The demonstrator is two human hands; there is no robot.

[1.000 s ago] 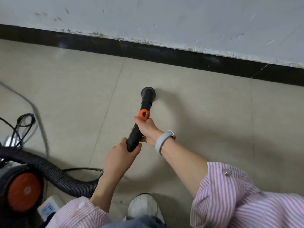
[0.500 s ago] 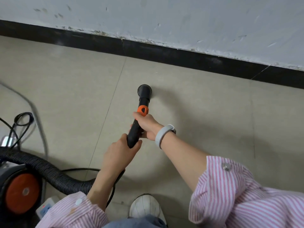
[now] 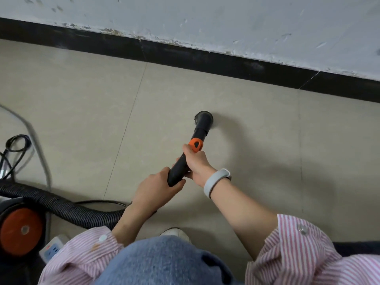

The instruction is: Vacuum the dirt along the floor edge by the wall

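The black vacuum wand (image 3: 186,159) runs diagonally through the middle of the frame, its round nozzle (image 3: 203,118) pressed down on the beige tiled floor (image 3: 82,103) a little above centre. The nozzle sits apart from the black skirting strip (image 3: 205,59) that crosses the upper part of the frame under the scuffed white wall (image 3: 226,21). An orange collar (image 3: 195,145) rings the wand just below the nozzle section. The right hand (image 3: 195,163) is wrapped around the wand directly beneath that collar, with a grey wristband (image 3: 216,181) on its wrist. The left hand (image 3: 156,191) grips the wand's lower end, fingers curled round it. From there a ribbed black hose (image 3: 61,208) curves off to the lower left, reaching the vacuum body with its orange wheel (image 3: 20,231) at the left edge. A white power strip (image 3: 52,248) lies beside the wheel, and dark cables (image 3: 14,149) loop at middle left. Pink striped sleeves (image 3: 298,249) and a white shoe tip (image 3: 176,233) fill the bottom of the frame.
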